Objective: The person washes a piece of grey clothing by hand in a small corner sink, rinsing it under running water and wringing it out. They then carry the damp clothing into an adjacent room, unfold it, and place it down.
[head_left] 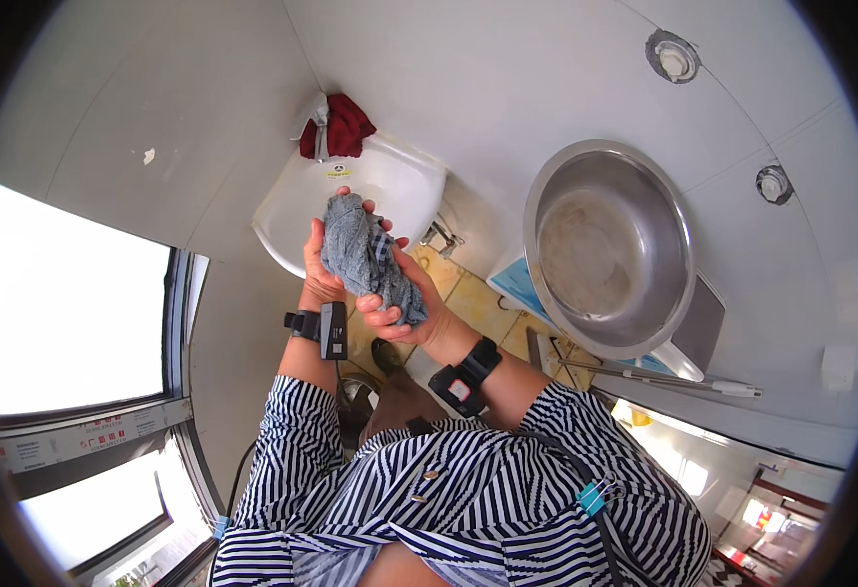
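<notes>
Both of my hands hold a bunched grey cloth [355,246] in front of the white washbasin [414,172]. My left hand [318,264] wraps the upper left part of the cloth, its fingertips showing beyond the far end. Around the lower right end, my right hand [421,308] is closed, with the thumb side against the cloth. A dark checked patch [382,246] shows midway along the bundle. At the back of the basin, a dark red cloth [348,125] hangs beside the metal faucet [321,139]. The basin's drain is mostly hidden from view.
To the right, a large stainless steel bowl [605,249] rests on a white and blue object [517,282]. A metal pole [642,376] lies near it. Below the basin are pipe fittings [443,236] and yellow floor tiles [480,304]. A bright window [69,301] is at left.
</notes>
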{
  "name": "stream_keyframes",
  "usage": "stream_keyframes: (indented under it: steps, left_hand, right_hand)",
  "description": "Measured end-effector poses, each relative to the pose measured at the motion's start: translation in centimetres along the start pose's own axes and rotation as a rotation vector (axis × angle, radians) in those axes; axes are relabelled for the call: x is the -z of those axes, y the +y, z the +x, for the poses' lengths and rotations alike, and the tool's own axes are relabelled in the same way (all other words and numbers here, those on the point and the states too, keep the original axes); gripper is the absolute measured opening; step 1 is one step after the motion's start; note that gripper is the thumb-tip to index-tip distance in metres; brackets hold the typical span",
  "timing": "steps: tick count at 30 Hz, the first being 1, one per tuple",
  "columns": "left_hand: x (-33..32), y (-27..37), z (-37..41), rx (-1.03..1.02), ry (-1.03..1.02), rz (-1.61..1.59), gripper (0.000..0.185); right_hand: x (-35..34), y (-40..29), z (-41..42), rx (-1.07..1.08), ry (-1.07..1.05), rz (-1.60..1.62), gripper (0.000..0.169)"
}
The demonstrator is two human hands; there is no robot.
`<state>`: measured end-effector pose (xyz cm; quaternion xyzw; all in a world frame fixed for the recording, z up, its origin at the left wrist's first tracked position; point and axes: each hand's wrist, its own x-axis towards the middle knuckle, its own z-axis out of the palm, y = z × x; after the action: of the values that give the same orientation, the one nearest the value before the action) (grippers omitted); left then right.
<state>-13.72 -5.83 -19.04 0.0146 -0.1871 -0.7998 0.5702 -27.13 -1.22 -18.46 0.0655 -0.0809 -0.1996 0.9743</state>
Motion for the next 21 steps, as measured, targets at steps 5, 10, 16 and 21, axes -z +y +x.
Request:
stream_keyframes:
  steps: [5,10,16,21]
  left_hand:
    - [-1.2,3.2,4.8,0.252,0.336,0.536,0.034]
    - [-0.9,1.2,9.6,0.267,0.375,0.855,0.03]
    - [1.7,0.5,12.0,0.192,0.382,1.202,0.028]
    - [3.3,0.1,12.7,0.073,0.444,1.461,0.038]
  right_hand:
    - [0.2,-4.6,-1.4,0.082,0.327,-0.326,0.045]
    - [-2.0,-7.5,-1.9,0.32,0.616,-0.741,0.048]
    - [-1.0,-10.0,-0.7,0.447,0.929,-1.419,0.053]
    - [1.4,-10.7,1.3,0.805,1.242,-2.17,0.051]
